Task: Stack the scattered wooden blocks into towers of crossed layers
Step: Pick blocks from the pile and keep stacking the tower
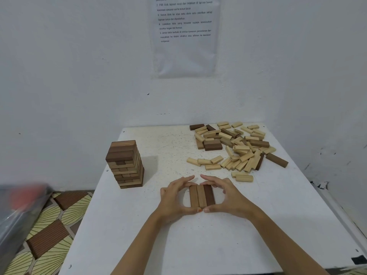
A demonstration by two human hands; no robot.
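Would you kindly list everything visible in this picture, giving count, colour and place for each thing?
finished tower: one, dark and light brown layers, left part of the table
row of three blocks: one, two mid-brown and one dark, near centre
loose blocks: too many to count, mostly pale, a few dark, far right
table: one, white, centre
printed sheet: one, white with black text, on the wall
patterned floor: brown and cream, lower left
blurred object: one, grey and red, left edge, unidentifiable
left hand: fingers curved round the row's left side
right hand: fingers curved round its right side
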